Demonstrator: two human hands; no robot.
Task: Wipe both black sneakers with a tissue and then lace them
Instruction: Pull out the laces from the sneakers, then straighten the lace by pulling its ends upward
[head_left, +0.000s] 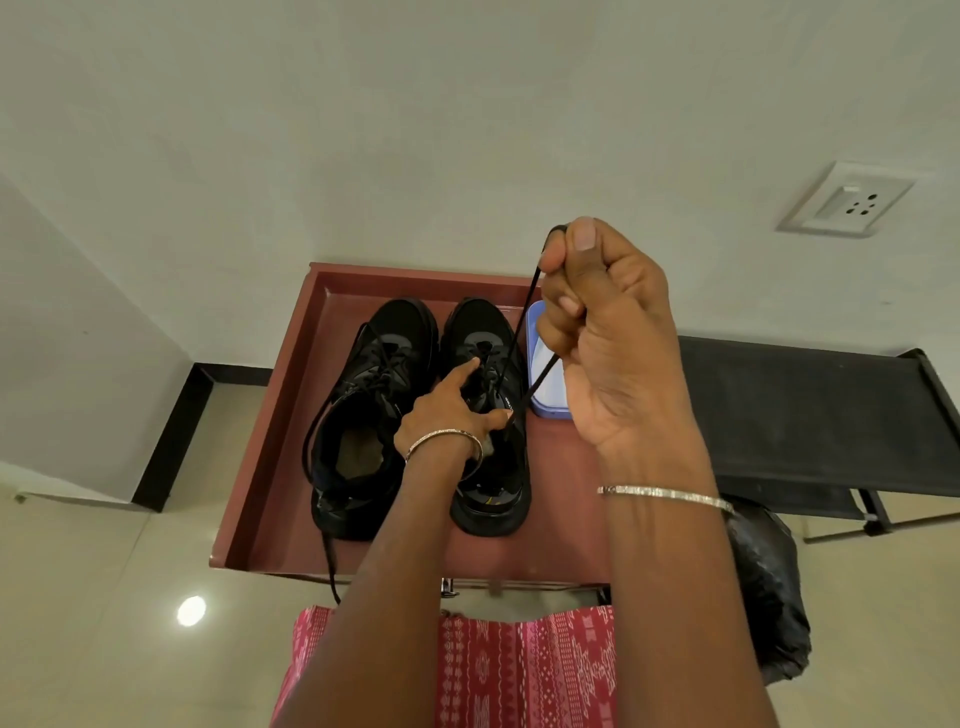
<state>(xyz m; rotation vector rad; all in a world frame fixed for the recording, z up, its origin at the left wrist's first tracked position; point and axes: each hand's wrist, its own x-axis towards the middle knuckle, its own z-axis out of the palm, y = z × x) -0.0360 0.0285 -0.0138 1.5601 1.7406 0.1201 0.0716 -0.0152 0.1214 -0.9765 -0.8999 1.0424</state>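
Observation:
Two black sneakers stand side by side on a red-brown table (270, 457), toes pointing away from me. The left sneaker (363, 415) has loose laces, one end hanging over the table's front edge. My left hand (447, 410) rests on the right sneaker (488, 499), forefinger stretched onto the laced tongue and thumb at the right eyelets. My right hand (602, 332) is raised high above the table and grips a black lace (519, 332), which runs taut down to the right sneaker's eyelets. No tissue shows.
A light blue flat box (545, 374) lies on the table right of the sneakers, partly behind my right hand. A black folding stand (810, 415) is to the right, a black bag (763, 587) below it. Red patterned cloth (498, 670) covers my lap.

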